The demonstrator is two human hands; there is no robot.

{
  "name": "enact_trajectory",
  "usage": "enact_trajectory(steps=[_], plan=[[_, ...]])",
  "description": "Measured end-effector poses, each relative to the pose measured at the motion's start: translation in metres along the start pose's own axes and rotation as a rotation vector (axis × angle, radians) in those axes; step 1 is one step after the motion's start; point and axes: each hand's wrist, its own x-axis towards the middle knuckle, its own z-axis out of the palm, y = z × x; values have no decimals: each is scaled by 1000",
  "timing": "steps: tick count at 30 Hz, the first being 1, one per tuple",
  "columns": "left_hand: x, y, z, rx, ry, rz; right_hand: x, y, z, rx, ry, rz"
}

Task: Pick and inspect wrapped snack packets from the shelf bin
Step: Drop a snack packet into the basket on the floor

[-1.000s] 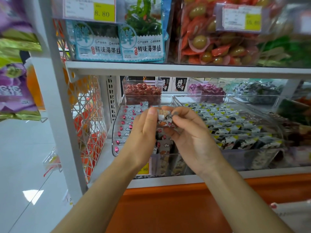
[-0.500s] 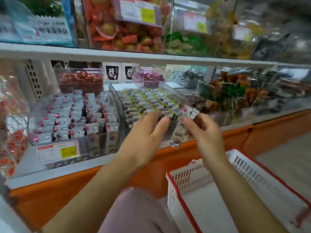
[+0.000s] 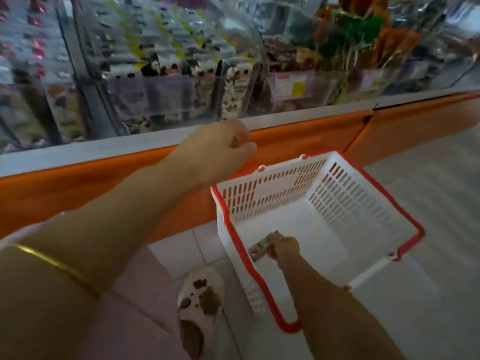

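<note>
Left grip (image 3: 220, 152) hovers loosely curled, nothing visible in it, blurred shelf bins (image 3: 168, 97) just above it. Right grip (image 3: 284, 249) pinches snack packet (image 3: 259, 249), packet sticking out left of it, low inside white basket (image 3: 272, 188).

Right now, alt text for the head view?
The right hand holds a wrapped snack packet inside a white, red-rimmed basket. The left hand hovers by the shelf edge, fingers loosely curled, below blurred snack bins.
</note>
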Motion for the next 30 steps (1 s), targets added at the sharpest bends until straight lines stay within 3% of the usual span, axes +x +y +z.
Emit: enact_trajectory(steps=[10,12,14,15,17,19,23,26,30], plan=[[15,-19,5,-37,-19,-44,38,29,11,53,4,105],[16,-17,8,-27,-17,-40,35,16,1,-60,10,145],[15,-12,8,-29,-30,-30,23,0,-12,-488,40,-16],[14,-9,7,-46,-41,-29,15,-13,-16,-475,44,-28],[10,-3,1,-69,-44,-20,0,-50,-23,-119,-65,-8],[3,3,-11,-72,-5,-4,-20,-87,-22,153,-33,-32],[-23,13,-55,-153,130,27,-81,-161,-11,113,-78,-351],[-53,-2,-104,-186,244,31,-146,-213,8,331,-263,-604],[-103,-44,-161,-211,444,-49,-244,-259,41,314,-428,-961]])
